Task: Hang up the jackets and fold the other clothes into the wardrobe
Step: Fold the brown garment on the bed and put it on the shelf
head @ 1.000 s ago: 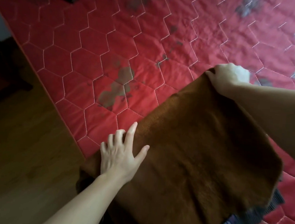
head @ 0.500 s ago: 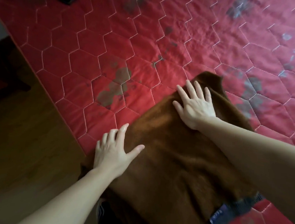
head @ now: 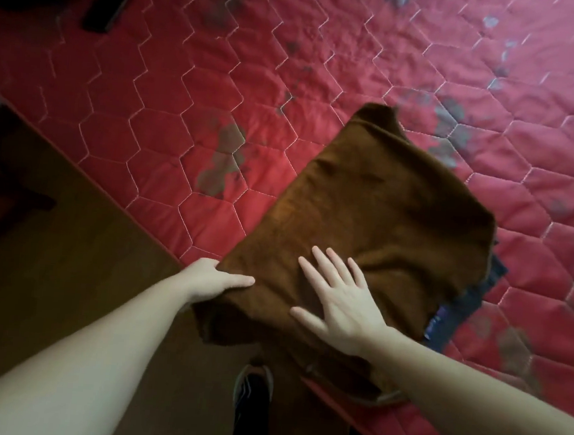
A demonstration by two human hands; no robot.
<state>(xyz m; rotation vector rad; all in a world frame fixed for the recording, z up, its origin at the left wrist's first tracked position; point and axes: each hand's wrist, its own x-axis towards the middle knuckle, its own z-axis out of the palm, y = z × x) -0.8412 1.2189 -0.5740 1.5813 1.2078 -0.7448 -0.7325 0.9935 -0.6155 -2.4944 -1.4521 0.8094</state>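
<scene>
One red hexagon-quilted bedspread (head: 325,66) fills most of the view, with brown wooden floor (head: 70,251) along its left edge. Brown fuzzy folded garment (head: 382,207) lies on the bed at the near edge, and its near end droops off the mattress toward the floor. Dark blue ribbed garment (head: 471,300) peeks out from under its right side, touching it. Right hand (head: 344,300) lies flat on the near part of the brown garment, fingers (head: 323,264) straight and spread, pressing down and holding nothing. Left hand (head: 212,278) holds the near-left corner: thumb on top, the other fingers tucked out of sight round the edge, so it reads as a pinch. Dark shoe (head: 252,396) is on the floor below the overhang. Black flat object (head: 109,7) sits far off at top left; I cannot tell what it is.

Risks, as a judgement:
- The overhang's weight could pull the bundle off the bed if the palm lifts too soon.
- Pulling the corner from one hold may skew the fold and let the layers slip apart.
- The blue garment may get dragged or bunched when the brown one is lifted.

Wardrobe not in view.
</scene>
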